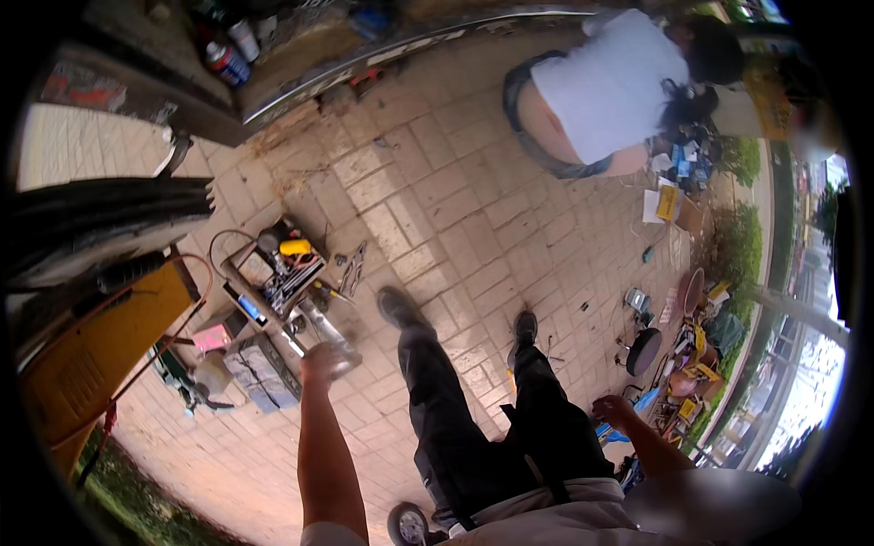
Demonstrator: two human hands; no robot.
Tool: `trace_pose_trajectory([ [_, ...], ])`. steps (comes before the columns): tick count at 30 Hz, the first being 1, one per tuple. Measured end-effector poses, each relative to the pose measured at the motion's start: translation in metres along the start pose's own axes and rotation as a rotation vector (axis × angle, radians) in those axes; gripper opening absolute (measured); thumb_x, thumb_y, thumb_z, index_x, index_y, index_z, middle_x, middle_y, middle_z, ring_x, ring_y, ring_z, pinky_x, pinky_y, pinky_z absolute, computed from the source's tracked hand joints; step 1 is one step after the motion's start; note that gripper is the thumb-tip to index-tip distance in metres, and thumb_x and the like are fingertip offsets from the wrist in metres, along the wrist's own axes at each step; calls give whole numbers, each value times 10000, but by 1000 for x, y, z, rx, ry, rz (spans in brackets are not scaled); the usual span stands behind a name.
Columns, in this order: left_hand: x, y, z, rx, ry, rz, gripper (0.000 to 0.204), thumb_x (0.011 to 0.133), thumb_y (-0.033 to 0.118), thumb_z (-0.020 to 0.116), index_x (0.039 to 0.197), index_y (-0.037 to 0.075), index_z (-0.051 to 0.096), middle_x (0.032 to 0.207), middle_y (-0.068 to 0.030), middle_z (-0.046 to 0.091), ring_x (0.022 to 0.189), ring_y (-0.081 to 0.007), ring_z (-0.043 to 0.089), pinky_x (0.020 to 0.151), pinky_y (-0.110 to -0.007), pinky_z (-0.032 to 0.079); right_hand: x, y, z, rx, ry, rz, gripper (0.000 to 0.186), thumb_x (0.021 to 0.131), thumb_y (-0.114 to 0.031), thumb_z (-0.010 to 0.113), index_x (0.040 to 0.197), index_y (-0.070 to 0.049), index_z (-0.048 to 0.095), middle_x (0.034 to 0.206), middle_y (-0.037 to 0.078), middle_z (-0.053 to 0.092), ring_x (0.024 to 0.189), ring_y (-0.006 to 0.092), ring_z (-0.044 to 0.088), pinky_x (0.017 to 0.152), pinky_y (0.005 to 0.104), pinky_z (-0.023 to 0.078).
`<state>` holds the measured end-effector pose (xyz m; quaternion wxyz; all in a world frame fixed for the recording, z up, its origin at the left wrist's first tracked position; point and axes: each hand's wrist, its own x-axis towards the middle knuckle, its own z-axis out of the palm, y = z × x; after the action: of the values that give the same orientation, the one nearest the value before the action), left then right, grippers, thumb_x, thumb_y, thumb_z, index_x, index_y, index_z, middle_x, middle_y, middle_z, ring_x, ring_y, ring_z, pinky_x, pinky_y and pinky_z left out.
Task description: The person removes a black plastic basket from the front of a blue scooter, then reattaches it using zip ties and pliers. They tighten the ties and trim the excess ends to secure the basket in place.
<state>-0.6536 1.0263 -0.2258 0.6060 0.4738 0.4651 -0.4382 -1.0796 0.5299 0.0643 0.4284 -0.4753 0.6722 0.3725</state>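
Left hand [320,364] lowered, tool tray [246,287] ahead — slightly left

paved ground [455,214]: toolbox [244,285], pliers [352,271] just beside it, grey case [262,371]; cardboard [692,218] well apart.

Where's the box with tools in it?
In the head view, the tool box sits left of centre on the paving, just beyond the person's left hand, between the yellow panel and the person's left shoe.
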Motion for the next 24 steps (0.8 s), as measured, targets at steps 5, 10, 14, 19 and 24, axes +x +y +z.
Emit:
trace_pose_trajectory([
  [5,-101,-82,143,739,-295,203,244,869,181,650,977,-37,666,798,-103,699,702,-175,669,628,-258,508,0,-23,17,-66,19,-246,272,892,-245,613,1044,-29,676,913,67,692,794,156,649,690,289,508],
  [10,-220,-167,324,1594,-705,565,250,837,247,665,968,38,702,882,-135,701,843,-261,679,762,-341,520,-14,-37,-6,360,-110,-587,396,898,-244,635,1207,1,595,1064,126,678,963,203,659,846,305,506],
  [14,-314,-252,447,1919,-943,861,216,888,245,589,953,70,699,930,-142,659,915,-338,616,790,-418,495,-19,-3,-90,610,-156,-787,450,933,-197,611,1306,23,489,1071,108,661,940,166,630,816,292,511],
  [19,-391,-375,577,2128,-1113,902,209,900,237,557,973,80,673,923,-145,646,903,-343,609,762,-442,490,-14,94,-231,167,88,-1084,294,870,-268,628,1032,-30,686,998,172,673,905,353,639,798,396,512],
  [24,-432,-465,683,2284,-1260,970,205,916,217,539,956,57,661,913,-159,648,895,-369,603,756,-457,486,-6,163,-323,193,227,-1073,236,864,-212,614,1030,-57,677,968,172,670,893,367,630,782,421,510],
])
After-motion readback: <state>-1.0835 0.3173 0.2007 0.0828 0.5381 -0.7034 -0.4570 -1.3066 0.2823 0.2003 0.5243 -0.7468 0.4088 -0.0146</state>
